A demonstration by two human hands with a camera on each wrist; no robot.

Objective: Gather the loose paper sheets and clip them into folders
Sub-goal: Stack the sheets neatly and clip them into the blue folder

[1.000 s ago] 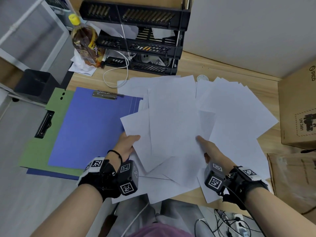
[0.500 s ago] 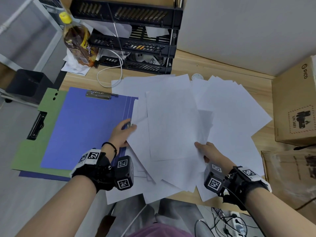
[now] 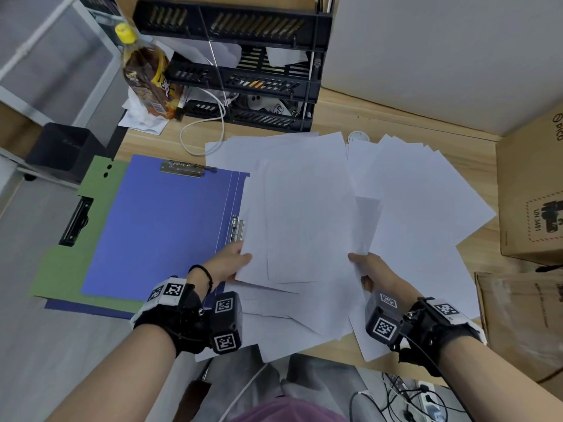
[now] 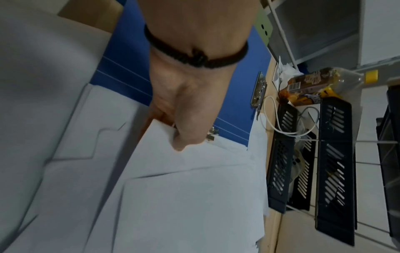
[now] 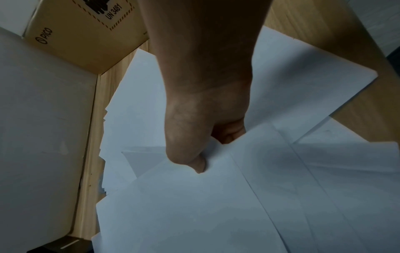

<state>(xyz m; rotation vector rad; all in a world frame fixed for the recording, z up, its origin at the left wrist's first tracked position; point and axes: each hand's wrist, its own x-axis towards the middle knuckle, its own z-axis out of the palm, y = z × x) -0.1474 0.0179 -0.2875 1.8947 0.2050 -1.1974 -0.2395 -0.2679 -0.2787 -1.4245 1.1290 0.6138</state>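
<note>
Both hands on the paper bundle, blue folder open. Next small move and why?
Probably square the held bundle of white paper sheets first: tap its edges level. The left hand and right hand each pinch a near corner, yet the sheets overlap askew, and more loose white sheets lie fanned across the wooden desk. The open blue folder with its silver metal clip is bare.

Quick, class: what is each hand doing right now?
Left hand: grip pinches the paper sheets at their left edge.
Right hand: grip pinches the same sheets at their right edge.
</note>
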